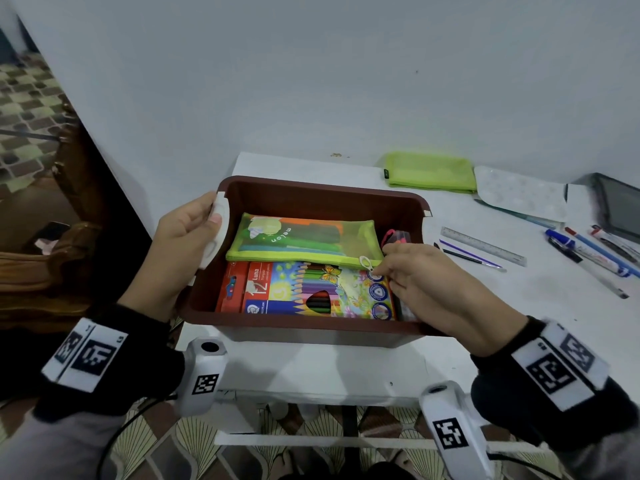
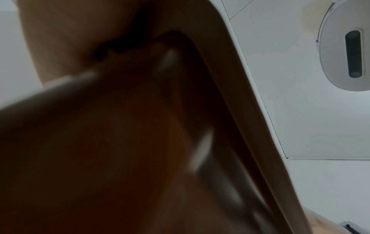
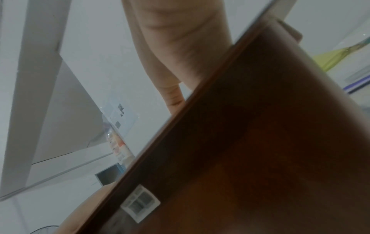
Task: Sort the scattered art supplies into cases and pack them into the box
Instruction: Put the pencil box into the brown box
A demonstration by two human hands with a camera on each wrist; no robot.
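Your left hand [image 1: 183, 233] — at 9 o'clock of the brown box [image 1: 311, 192], fingers curled round its white side handle [image 1: 219, 233]. The box sits at the desk's [image 1: 346, 365] centre. Inside, toward 12 o'clock: a green mesh case [image 1: 301, 240]; toward 6 o'clock: a coloured-pencil pack [image 1: 311, 292], flat on the floor of the box. Your right hand [image 1: 433, 289] — over the box's 3 o'clock wall, fingertips down at the case's zipper end; whether they pinch anything, you cannot tell. Out at 2 to 3 o'clock on the desk: a second green pouch [image 1: 429, 171], a ruler [image 1: 483, 245], loose pens [image 1: 588, 254].
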